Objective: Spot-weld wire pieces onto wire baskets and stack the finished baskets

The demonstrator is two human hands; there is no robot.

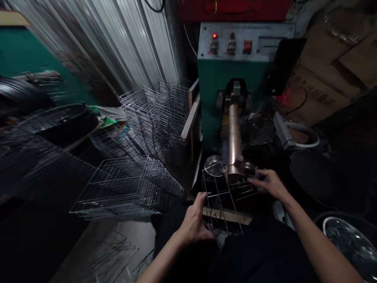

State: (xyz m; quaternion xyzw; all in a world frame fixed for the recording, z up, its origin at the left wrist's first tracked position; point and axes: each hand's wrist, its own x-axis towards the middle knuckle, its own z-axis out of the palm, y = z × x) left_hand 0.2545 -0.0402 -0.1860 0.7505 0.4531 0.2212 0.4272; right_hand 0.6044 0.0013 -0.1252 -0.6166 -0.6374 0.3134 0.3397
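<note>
My left hand (194, 221) grips the left side of a wire rack (218, 194), its thumb and fingers around the edge wires. My right hand (271, 184) pinches wires at the right side of the same rack, close to the tip of a thick copper-coloured arm (235, 135). That arm juts toward me from a green machine (210, 88), and its end hides part of the rack. Whether the rack touches the arm I cannot tell. A shallow metal bowl (214, 165) sits behind the rack, and a wooden strip (226, 216) shows below it.
Stacked wire racks (156, 114) stand left of the machine, with another nested pile (118, 188) nearer me. A control panel (224, 51) has a lit red lamp. Cardboard boxes (318, 94) rise at the right. A bowl of small metal parts (350, 243) sits at lower right.
</note>
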